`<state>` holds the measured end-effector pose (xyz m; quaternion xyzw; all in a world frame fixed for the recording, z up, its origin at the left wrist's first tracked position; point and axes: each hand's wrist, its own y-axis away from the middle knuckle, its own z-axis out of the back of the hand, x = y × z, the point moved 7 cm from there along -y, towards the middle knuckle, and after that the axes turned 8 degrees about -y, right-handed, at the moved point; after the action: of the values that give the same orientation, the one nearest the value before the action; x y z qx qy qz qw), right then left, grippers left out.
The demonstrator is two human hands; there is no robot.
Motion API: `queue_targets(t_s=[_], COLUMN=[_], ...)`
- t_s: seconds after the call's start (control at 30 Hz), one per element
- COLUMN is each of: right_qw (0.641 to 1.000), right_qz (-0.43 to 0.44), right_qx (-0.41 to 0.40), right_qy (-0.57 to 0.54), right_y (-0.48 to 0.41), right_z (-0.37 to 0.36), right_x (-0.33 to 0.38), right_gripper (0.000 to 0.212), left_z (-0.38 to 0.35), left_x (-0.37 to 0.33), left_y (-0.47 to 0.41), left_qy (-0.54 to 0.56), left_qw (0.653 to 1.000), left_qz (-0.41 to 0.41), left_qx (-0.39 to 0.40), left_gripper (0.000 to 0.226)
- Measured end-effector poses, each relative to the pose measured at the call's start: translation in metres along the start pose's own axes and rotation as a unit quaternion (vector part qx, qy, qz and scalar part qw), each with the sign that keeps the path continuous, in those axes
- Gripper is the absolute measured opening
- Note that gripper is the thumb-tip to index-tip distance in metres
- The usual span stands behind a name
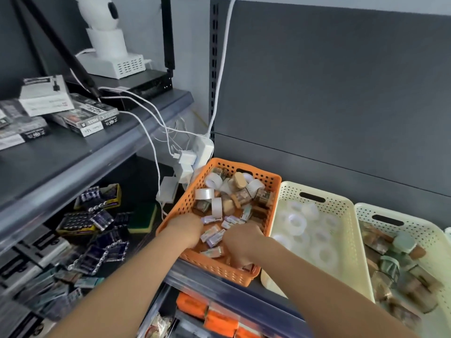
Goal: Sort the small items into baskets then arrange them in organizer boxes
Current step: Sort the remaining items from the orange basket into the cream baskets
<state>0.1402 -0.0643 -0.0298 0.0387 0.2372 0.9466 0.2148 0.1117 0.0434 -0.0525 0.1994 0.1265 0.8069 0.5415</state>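
Note:
An orange perforated basket (269, 189) stands on the shelf, filled with tape rolls (204, 193), brown erasers and several small wrapped packets (211, 234). Both hands reach into its near end. My left hand (188, 229) is curled down among the packets at the basket's left side. My right hand (240, 245) digs into the near right corner with its fingers buried among the items. What either hand holds is hidden by the hands themselves.
A cream basket (346, 215) with clear tape rolls sits right of the orange one. Another cream basket (424, 230) holding small jars is further right. White chargers and cables (188, 162) hang at the left. Battery packs (97, 225) fill the lower left shelf.

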Motion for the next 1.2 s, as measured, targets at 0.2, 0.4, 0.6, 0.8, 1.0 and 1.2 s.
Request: queue_targets(t_s=[0.2,0.4,0.6,0.8,1.0,1.2], right_qw=[1.000,0.999,0.998,0.999,0.994,0.973], right_qz=[0.020,0.027,-0.017,0.005,-0.021,-0.058], right_qx=[0.002,-0.033,-0.067,-0.035,-0.077,-0.136], right_qy=[-0.019,-0.022,-0.009,0.032,-0.069,-0.177], right_y=[0.001,-0.002,-0.003,-0.004,-0.003,-0.003], right_z=[-0.005,-0.004,-0.001,-0.007,-0.004,0.001], right_x=[-0.001,0.003,-0.006,-0.001,-0.008,-0.019], right_gripper=[0.005,0.009,0.003,0.007,0.019,0.043], left_z=[-0.001,0.006,-0.008,-0.010,-0.010,-0.010], left_x=[-0.010,-0.002,-0.019,-0.027,-0.037,-0.037], left_y=[-0.010,-0.020,-0.014,-0.006,-0.004,-0.007], left_qy=[0.021,0.275,0.178,0.165,0.160,0.197], left_qw=[0.999,0.961,0.983,0.980,0.981,0.975], left_qz=[-0.040,-0.036,-0.039,-0.047,-0.062,-0.057], left_qx=[-0.005,-0.021,0.033,0.101,0.086,0.086], left_gripper=[0.029,0.050,0.090,0.054,0.051,0.050])
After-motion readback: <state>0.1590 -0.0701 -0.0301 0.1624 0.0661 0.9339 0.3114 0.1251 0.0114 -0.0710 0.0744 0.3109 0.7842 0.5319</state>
